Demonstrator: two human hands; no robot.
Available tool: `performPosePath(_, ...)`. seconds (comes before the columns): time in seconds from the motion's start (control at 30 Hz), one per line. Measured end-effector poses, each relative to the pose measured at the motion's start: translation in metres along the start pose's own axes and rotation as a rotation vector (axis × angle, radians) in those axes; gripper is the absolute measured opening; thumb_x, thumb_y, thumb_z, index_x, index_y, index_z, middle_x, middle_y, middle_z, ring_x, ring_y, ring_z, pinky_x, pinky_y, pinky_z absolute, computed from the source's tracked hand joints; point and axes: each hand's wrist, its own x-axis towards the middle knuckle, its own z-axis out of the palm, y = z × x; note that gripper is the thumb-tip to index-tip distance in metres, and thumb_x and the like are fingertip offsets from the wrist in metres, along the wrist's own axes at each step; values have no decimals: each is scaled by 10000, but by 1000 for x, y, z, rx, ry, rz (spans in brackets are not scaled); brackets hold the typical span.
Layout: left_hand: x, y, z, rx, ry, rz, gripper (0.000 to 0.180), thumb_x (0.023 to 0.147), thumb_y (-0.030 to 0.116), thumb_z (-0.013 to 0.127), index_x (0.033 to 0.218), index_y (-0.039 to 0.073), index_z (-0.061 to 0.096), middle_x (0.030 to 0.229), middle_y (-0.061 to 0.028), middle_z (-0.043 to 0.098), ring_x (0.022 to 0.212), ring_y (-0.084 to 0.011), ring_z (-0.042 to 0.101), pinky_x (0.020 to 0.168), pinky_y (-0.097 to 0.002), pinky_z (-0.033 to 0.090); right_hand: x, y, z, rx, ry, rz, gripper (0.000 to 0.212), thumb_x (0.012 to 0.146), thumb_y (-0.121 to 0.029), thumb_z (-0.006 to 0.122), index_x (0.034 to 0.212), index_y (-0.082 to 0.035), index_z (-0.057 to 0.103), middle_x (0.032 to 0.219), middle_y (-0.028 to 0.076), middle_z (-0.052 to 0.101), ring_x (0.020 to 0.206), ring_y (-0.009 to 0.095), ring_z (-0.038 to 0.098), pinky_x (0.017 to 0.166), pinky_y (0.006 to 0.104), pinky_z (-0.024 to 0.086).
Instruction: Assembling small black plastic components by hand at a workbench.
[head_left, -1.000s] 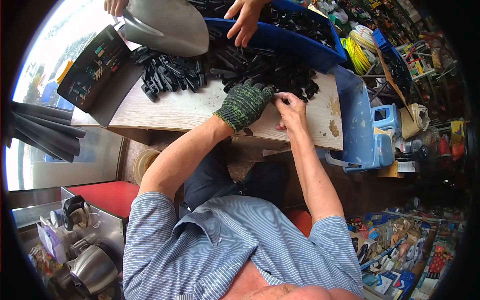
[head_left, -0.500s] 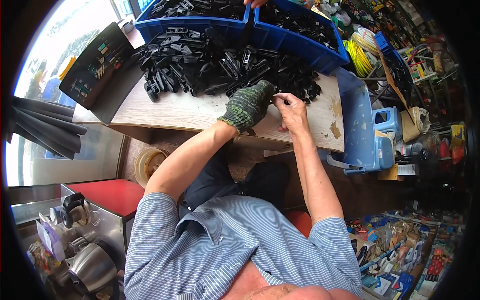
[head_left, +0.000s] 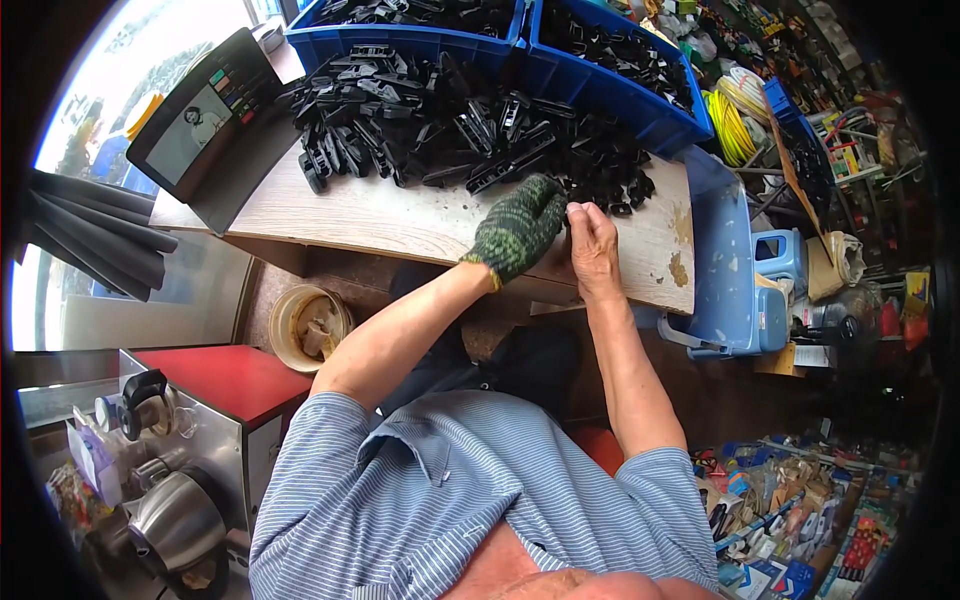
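Note:
My left hand (head_left: 520,228) wears a dark green knitted glove, its fingers curled closed over the near edge of the table. Beside it, my bare right hand (head_left: 594,248) has thumb and fingers pressed together near the glove's fingertips. Whatever the two hands hold is too small or hidden to make out. Just beyond them lies a heap of long black plastic parts (head_left: 385,110), spread over the pale wooden table (head_left: 375,222). Smaller black pieces (head_left: 612,168) lie at the heap's right end, close to my right hand.
Two blue crates (head_left: 420,36) filled with black parts stand behind the heap. A tablet (head_left: 190,130) in a dark case leans at the left. Right of the table is a light blue plastic tub (head_left: 722,250). A bucket (head_left: 290,320) sits on the floor, near a red-topped cabinet (head_left: 225,378).
The whole view has shifted slightly. My hands stay close together, the right fingers now more upright. Another person's hand at the far crates has gone from view. The tablet's screen shows a different picture.

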Motion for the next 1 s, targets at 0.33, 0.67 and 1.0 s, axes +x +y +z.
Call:
performPosePath(0.33,-3,-7,-69,978,100,325,236,856,232,630,1046,94,648,1075,-125,661,1017,-346,600,813,-479,500,-7,-18,8,301,169,281,312,997,-354,507,811,-103,506,475,-33,304,374,84,334,367,308,486)
performPosePath(0.67,10,-3,-72,878,-24,214,209,822,263,660,894,68,668,929,-156,683,902,-371,652,778,-497,519,-9,-18,8,304,159,245,292,990,-341,506,809,-111,510,478,-35,308,380,85,341,374,314,496)
performPosePath(1.0,-7,3,-65,157,38,108,401,861,36,668,1253,77,593,981,-156,694,892,-263,698,794,-362,552,-10,-20,8,298,181,236,280,981,-354,499,815,-128,491,478,-36,282,392,95,331,388,331,495)
